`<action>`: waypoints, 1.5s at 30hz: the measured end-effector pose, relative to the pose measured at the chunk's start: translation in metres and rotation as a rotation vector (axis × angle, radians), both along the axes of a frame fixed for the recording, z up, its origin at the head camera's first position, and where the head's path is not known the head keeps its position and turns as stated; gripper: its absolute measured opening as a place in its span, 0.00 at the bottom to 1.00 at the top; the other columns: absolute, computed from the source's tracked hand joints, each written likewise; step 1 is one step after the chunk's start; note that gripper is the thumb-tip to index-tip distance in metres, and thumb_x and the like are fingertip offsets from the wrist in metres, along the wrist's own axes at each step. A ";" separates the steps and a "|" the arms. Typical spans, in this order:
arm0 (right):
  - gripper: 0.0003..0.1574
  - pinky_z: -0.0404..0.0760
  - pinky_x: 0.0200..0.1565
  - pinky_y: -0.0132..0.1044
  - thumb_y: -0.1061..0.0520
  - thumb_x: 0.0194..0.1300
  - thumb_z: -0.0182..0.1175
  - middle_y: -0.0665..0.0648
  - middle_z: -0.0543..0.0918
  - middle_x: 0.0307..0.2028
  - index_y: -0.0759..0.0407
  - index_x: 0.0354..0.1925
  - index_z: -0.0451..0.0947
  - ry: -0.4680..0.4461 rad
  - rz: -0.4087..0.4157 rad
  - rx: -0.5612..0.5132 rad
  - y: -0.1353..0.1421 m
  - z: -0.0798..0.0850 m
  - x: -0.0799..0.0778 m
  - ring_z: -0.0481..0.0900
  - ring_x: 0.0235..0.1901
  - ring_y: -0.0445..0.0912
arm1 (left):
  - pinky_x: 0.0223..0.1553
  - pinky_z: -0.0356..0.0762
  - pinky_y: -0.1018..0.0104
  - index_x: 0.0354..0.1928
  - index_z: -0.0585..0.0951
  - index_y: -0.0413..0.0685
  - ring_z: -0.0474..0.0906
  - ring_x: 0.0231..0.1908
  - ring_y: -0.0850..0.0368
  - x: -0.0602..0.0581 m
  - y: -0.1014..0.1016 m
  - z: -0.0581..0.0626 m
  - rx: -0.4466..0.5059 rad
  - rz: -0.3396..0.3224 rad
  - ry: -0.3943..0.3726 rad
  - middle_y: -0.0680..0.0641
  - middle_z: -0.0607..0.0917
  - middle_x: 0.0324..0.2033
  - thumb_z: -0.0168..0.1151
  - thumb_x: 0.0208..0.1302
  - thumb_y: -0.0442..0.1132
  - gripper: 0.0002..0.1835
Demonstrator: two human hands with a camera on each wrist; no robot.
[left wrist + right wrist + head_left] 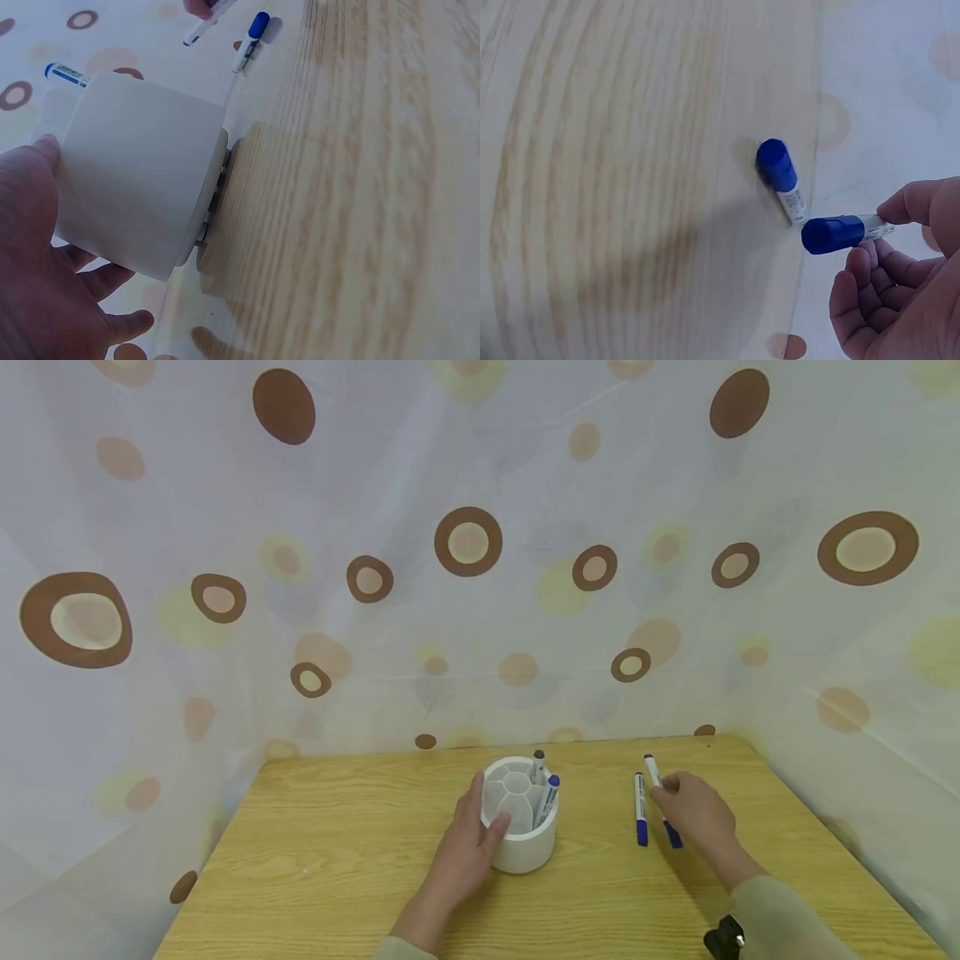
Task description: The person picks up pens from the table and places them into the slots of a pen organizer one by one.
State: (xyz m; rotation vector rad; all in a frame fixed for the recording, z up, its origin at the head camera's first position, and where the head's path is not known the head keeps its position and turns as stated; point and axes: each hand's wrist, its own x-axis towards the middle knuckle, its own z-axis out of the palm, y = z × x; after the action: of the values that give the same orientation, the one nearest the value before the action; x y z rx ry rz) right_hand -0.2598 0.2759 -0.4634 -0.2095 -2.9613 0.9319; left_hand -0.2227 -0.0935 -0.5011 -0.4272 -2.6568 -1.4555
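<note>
My left hand (459, 853) grips a round white pen holder (527, 855) from its left side, thumb at the near rim and fingers around the far side. Inside, the holder has compartments around a central ring. A dark-ended marker (538, 765) and a blue-ended marker (550, 797) stand in its right-hand compartments. To the right, my right hand (699, 812) pinches a white marker with a blue cap (832, 234) between thumb and fingers, tilted with the cap toward me. Just left of it, another blue-capped marker (641, 810) lies on the table.
The wood-grain table (337, 860) reaches back to a pale curtain (390, 468) with brown and beige circles, which also hangs along both sides. A small black object (725, 937) is by the right sleeve (787, 918).
</note>
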 end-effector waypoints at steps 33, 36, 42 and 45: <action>0.31 0.83 0.46 0.48 0.47 0.84 0.57 0.67 0.86 0.55 0.71 0.68 0.76 0.198 0.048 -0.177 -0.063 0.058 0.014 0.85 0.51 0.59 | 0.78 0.62 0.31 0.91 0.47 0.49 0.63 0.79 0.30 -0.003 0.001 -0.003 -0.005 0.000 -0.006 0.34 0.59 0.85 0.49 0.87 0.63 0.45; 0.31 0.82 0.46 0.48 0.46 0.84 0.57 0.67 0.86 0.55 0.70 0.68 0.76 0.218 0.045 -0.192 -0.066 0.060 0.014 0.84 0.52 0.59 | 0.78 0.62 0.31 0.91 0.47 0.50 0.64 0.79 0.30 -0.003 0.001 -0.003 -0.001 0.000 -0.005 0.34 0.59 0.85 0.48 0.87 0.63 0.45; 0.32 0.82 0.50 0.53 0.45 0.85 0.58 0.67 0.86 0.56 0.70 0.68 0.76 0.253 0.048 -0.218 -0.072 0.066 0.015 0.84 0.55 0.61 | 0.78 0.62 0.31 0.91 0.48 0.48 0.64 0.79 0.30 -0.002 0.000 -0.003 0.002 -0.002 0.002 0.33 0.59 0.84 0.49 0.87 0.63 0.45; 0.32 0.83 0.54 0.57 0.45 0.85 0.58 0.67 0.86 0.57 0.70 0.68 0.76 0.261 0.053 -0.241 -0.075 0.067 0.016 0.83 0.57 0.62 | 0.78 0.62 0.31 0.91 0.48 0.48 0.64 0.79 0.31 -0.003 0.000 -0.003 0.004 -0.004 0.007 0.33 0.59 0.84 0.49 0.87 0.63 0.45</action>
State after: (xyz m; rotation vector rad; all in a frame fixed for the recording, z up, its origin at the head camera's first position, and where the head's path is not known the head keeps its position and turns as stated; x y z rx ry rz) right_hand -0.2443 0.2012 -0.3966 -0.0114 -2.6266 1.2195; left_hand -0.2252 -0.0931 -0.5040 -0.4362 -2.6483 -1.4575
